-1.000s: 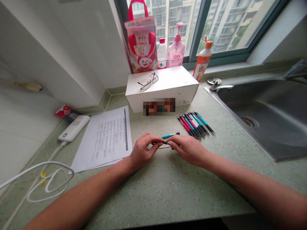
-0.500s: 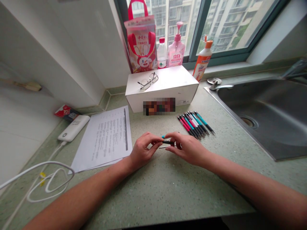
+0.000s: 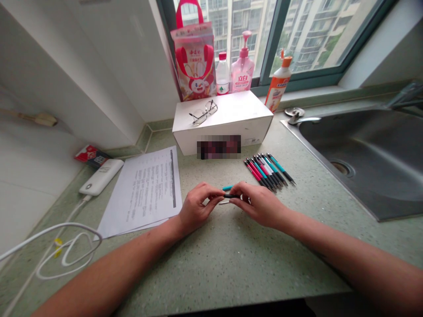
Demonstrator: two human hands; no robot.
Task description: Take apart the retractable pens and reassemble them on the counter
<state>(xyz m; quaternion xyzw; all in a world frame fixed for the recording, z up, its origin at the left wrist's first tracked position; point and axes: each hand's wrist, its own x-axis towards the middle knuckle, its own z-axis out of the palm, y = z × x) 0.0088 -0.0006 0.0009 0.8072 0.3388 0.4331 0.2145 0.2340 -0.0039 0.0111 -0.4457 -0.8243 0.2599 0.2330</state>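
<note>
Between my hands is the black lower barrel of a pen (image 3: 231, 196), held level just over the counter. My left hand (image 3: 200, 204) pinches its left end between thumb and fingers. My right hand (image 3: 259, 202) grips the other end, thumb and fingertips closed around it. A turquoise pen part (image 3: 227, 188) lies just behind the black barrel, its right end hidden by my right hand. In front of the barrel lies a thin whitish rod (image 3: 224, 202), possibly a refill, also partly covered. Several click pens (image 3: 264, 171) in red, turquoise, white and black are lined up beyond my right hand.
Behind the pens stands a white box (image 3: 224, 110) with eyeglasses (image 3: 203, 113) on top. Printed sheets (image 3: 145, 193) lie to the left, beside a white power bank (image 3: 102, 176) with a looped cable (image 3: 71, 255). A steel sink (image 3: 363, 154) is at the right.
My right thumb and fingers have closed in on the black barrel from a looser hold. More of the turquoise part now shows. My left hand stays in place.
</note>
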